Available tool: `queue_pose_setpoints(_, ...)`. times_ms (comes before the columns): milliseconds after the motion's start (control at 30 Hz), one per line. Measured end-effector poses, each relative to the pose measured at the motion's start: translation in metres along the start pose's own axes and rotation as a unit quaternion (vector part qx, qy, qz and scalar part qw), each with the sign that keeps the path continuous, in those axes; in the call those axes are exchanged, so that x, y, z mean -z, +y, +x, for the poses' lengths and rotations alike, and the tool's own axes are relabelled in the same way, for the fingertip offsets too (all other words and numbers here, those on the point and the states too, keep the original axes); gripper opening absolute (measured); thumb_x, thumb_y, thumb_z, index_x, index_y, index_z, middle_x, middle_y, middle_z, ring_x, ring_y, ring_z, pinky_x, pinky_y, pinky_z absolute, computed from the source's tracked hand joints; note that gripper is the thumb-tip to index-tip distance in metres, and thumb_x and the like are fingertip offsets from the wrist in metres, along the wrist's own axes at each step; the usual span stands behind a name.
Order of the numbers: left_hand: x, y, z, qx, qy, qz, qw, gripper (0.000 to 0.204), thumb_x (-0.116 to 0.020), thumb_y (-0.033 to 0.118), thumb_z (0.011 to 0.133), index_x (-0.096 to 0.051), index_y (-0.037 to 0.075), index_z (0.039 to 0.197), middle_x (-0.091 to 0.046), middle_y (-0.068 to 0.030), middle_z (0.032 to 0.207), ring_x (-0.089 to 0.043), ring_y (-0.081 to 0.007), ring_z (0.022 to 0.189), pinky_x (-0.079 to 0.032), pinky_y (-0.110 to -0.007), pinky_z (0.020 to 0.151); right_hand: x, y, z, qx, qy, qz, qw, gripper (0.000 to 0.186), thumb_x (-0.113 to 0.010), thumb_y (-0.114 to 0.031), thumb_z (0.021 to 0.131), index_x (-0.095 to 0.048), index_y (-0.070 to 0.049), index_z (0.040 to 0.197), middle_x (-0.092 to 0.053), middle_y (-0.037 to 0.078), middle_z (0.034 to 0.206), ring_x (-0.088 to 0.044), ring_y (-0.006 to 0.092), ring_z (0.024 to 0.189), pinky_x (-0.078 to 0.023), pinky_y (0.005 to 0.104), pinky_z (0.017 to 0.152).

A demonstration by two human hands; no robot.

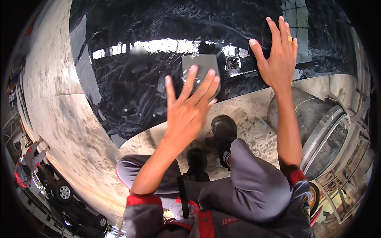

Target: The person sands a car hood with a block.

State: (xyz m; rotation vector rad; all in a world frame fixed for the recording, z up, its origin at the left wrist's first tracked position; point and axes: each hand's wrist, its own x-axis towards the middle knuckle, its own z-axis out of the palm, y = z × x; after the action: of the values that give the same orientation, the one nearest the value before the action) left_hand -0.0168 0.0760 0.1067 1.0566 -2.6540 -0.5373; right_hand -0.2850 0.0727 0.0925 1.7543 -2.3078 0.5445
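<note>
A wet, glossy black panel (131,91) with dull grey patches along its edges spreads out in front of me. My left hand (186,107) is over its near part, fingers spread and stretched out. Under those fingertips is a flat grey rectangular sheet (200,62), which looks like wet sandpaper. The fingers lie across it rather than wrapping round it. To the right, my right hand (278,59) rests flat on the panel with its fingers apart and a ring on one of them. It holds nothing and sits beside a pale grey patch (302,47).
A large grey bucket (317,131) stands by my right forearm. My dark shoes (224,131) are on the stained concrete floor (51,99), close to the panel's near edge. Far left are a dark vehicle (71,202) and another person (27,166) in grey and red.
</note>
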Motion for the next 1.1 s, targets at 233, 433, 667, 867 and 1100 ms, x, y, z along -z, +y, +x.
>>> queue_pose_setpoints(233,0.020,-0.004,0.012,0.051,-0.121,0.067,0.989,0.058,-0.070,0.013,0.089,-0.059,0.019,0.145,-0.049,0.0040,0.156,-0.033,-0.0304,0.152,-0.011,-0.072,0.118,-0.001,0.002,0.000,0.010,0.014,-0.002,1.000,0.071,-0.067,-0.054,0.091,-0.052,-0.014,0.147,-0.042,0.020,0.157,-0.039,0.0372,0.146,-0.026,0.0579,0.118)
queue_pose_setpoints(433,0.015,-0.002,0.012,-0.013,-0.050,0.018,0.999,0.061,-0.070,0.016,0.088,-0.056,0.021,0.147,-0.048,0.0043,0.157,-0.030,-0.0308,0.153,-0.010,-0.072,0.118,-0.001,0.002,0.000,0.010,0.011,0.015,1.000,0.071,-0.065,-0.055,0.091,-0.052,-0.013,0.147,-0.042,0.020,0.157,-0.038,0.0379,0.146,-0.027,0.0594,0.117)
queue_pose_setpoints(667,0.013,-0.003,0.008,-0.030,-0.083,-0.004,0.996,0.063,-0.071,0.014,0.087,-0.055,0.021,0.148,-0.049,0.0059,0.156,-0.030,-0.0312,0.153,-0.013,-0.073,0.118,0.003,-0.002,0.001,0.005,0.002,0.016,1.000,0.067,-0.065,-0.050,0.094,-0.050,-0.013,0.149,-0.041,0.017,0.159,-0.037,0.0366,0.148,-0.025,0.0567,0.119)
queue_pose_setpoints(867,0.020,-0.001,0.009,-0.020,-0.073,0.002,0.997,0.063,-0.071,0.016,0.087,-0.055,0.023,0.148,-0.048,0.0065,0.157,-0.029,-0.0301,0.153,-0.012,-0.070,0.119,0.004,-0.003,0.003,0.011,0.004,0.004,1.000,0.067,-0.065,-0.050,0.094,-0.052,-0.013,0.147,-0.042,0.017,0.158,-0.038,0.0363,0.147,-0.025,0.0561,0.119)
queue_pose_setpoints(1100,0.017,-0.002,0.006,-0.005,-0.075,0.034,0.997,0.058,-0.070,0.015,0.088,-0.059,0.021,0.145,-0.049,0.0063,0.156,-0.029,-0.0296,0.154,-0.010,-0.071,0.119,0.003,-0.002,0.003,0.012,0.006,0.012,1.000,0.066,-0.066,-0.049,0.094,-0.051,-0.014,0.148,-0.042,0.017,0.159,-0.038,0.0361,0.147,-0.024,0.0568,0.119)
